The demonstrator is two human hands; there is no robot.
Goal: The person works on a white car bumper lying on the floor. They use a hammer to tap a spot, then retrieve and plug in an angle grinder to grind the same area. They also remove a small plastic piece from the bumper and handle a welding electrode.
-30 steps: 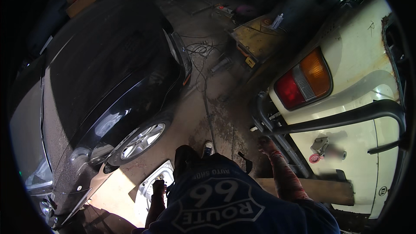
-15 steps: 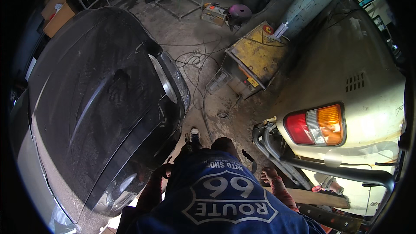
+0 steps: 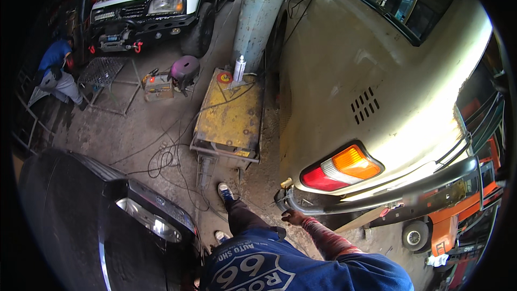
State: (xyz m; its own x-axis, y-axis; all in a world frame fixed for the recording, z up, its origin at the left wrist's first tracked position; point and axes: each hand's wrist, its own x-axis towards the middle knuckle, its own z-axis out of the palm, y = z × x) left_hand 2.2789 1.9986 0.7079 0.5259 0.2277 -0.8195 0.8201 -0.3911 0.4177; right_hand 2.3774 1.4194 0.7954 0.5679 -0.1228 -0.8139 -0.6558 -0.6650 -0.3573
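My right hand (image 3: 294, 217) is held out at the end of a dark tubular bumper (image 3: 431, 186). Its fingers look loosely apart, with nothing seen in them; whether they touch the tube I cannot tell. The bumper runs below a pale vehicle body (image 3: 323, 86) with a red, white and orange tail light (image 3: 344, 167). My left hand is out of sight beyond my blue shirt (image 3: 258, 261). Below on my left is a dusty black car (image 3: 64, 210) with a clear headlight (image 3: 151, 220).
Ahead stands a rusty yellow machine (image 3: 229, 116) with a white tube-shaped bottle (image 3: 239, 69) on it, before a tall gas cylinder (image 3: 258, 16). Cables (image 3: 164, 159) coil on the floor. A purple stool (image 3: 185, 67), a wire-mesh stand (image 3: 102, 70) and a bent-over person (image 3: 56, 67) are farther left.
My view has swung right, bringing in the white off-road vehicle and the orange machine. My right hand has gone from beside my body to the bumper's end. My left hand has left view.
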